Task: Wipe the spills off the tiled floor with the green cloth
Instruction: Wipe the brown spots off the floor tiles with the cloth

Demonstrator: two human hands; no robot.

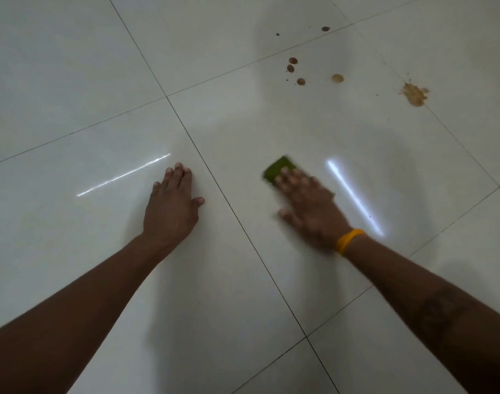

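Note:
The green cloth lies on the glossy white tiled floor, mostly covered by my right hand, which presses flat on it and is blurred by motion. A yellow band circles that wrist. My left hand rests flat on the floor to the left, fingers together, holding nothing. Brown spills sit farther away: several small round drops, a pale drop, and a larger tan splat at the upper right.
Dark grout lines cross the floor between large tiles; one runs diagonally between my hands. Two bright light reflections streak the tiles beside each hand. Nothing else stands on the floor in view.

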